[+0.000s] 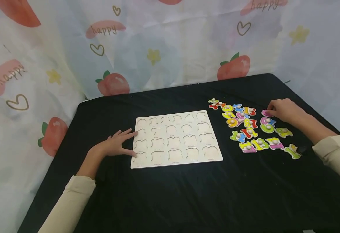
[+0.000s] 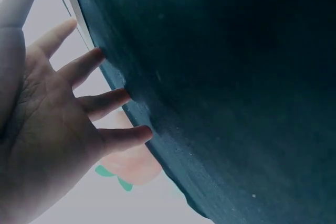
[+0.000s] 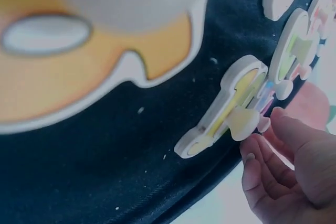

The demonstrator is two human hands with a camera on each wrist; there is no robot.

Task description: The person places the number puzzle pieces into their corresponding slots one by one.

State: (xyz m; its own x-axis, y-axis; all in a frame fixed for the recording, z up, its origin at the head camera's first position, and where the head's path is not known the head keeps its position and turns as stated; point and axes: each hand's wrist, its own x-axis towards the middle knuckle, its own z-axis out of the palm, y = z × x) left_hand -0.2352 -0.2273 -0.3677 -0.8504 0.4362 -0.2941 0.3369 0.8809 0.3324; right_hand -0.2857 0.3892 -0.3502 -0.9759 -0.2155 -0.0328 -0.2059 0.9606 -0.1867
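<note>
A pale wooden number board (image 1: pixel 174 139) with rows of shaped recesses lies on the black cloth. At its left edge my left hand (image 1: pixel 113 145) is spread, thumb and a fingertip resting on the border. In the left wrist view the left hand (image 2: pixel 58 124) shows straight, separated fingers. Over the scattered pieces, my right hand (image 1: pixel 284 110) pinches a pink puzzle piece (image 1: pixel 265 113) by its knob, fingers curled. The right wrist view has the right hand (image 3: pixel 294 177) partly behind a yellow number piece (image 3: pixel 231 111); the pinched piece is mostly hidden there.
Several colourful knobbed number pieces (image 1: pixel 249 123) lie right of the board, some overlapping. A yellow-green piece (image 1: pixel 292 152) lies nearest the front, beside a small dark object (image 1: pixel 302 149). A patterned curtain (image 1: pixel 170 48) hangs behind the black-covered table (image 1: pixel 173 200).
</note>
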